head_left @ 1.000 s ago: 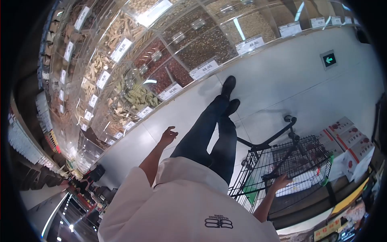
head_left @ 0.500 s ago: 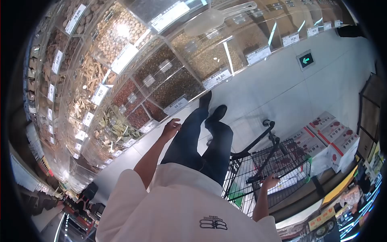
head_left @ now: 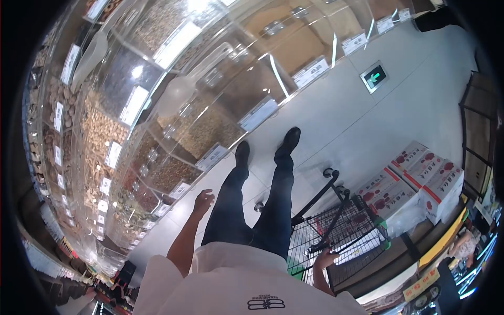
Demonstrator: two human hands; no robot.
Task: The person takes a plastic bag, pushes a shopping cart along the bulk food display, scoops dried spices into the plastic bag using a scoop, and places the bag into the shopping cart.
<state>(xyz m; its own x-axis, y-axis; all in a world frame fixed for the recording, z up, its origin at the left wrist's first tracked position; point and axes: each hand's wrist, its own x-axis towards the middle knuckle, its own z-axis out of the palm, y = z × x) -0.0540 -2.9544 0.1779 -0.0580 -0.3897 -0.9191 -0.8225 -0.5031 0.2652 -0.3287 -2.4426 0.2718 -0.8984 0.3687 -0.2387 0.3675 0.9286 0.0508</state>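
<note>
My left hand (head_left: 203,201) hangs in the air beside my left leg, its fingers loosely curled and a little apart, with nothing visible in it. It is nearest to the price-tagged front edge of the clear bulk-food bins (head_left: 202,128). On the right, my right hand (head_left: 326,258) is closed on the black bar of a wire shopping cart (head_left: 359,223). Some of its fingers are hidden. Green parts and a white flat item show in the cart.
Red and white cartons (head_left: 388,191) are stacked beyond the cart. Dark shelving (head_left: 478,121) runs along the right edge. A green arrow sign (head_left: 374,77) is set in the pale floor (head_left: 336,110). Clear scoops (head_left: 178,94) rest on the bins. Another person (head_left: 464,245) is at the lower right.
The bins, floor sign, cart and cartons have shifted left in view. My legs have changed stride, and both feet now show apart. My right hand stays on the cart.
</note>
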